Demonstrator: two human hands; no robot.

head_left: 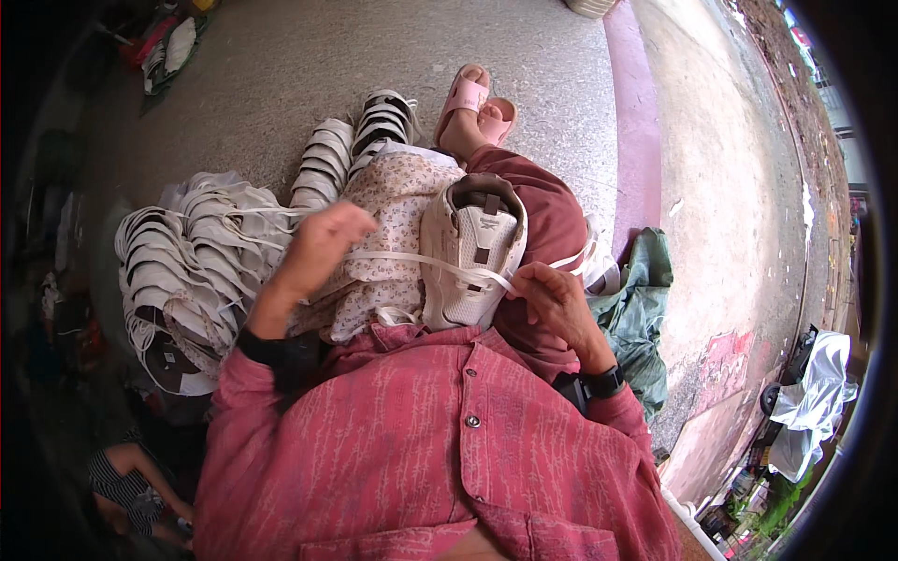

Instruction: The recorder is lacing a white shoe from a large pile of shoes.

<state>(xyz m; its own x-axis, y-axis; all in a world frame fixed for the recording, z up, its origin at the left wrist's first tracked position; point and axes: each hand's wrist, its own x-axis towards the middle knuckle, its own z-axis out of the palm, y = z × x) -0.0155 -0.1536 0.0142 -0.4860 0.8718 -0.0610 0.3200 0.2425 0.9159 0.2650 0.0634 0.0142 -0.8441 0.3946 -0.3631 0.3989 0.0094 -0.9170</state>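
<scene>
A white and beige sneaker upper [466,245] lies across my lap, its padded collar turned away from me. A flat white shoelace [398,255] crosses it and stretches left to my left hand [327,245]. That hand is raised over the patterned cloth, its fingers curled round the lace and slightly blurred. Beside the upper's right edge, my right hand [558,304] pinches the lace between thumb and fingers. More lace trails out to the right past that hand. Under the upper's left side lies a floral cloth [388,201] on my lap.
Nested shoe uppers with loose laces form a big pile [173,271] at the left. Two more rows of uppers [325,164] lie beyond my lap. A green sheet [641,318] is at my right. A person's arm [150,472] shows at lower left.
</scene>
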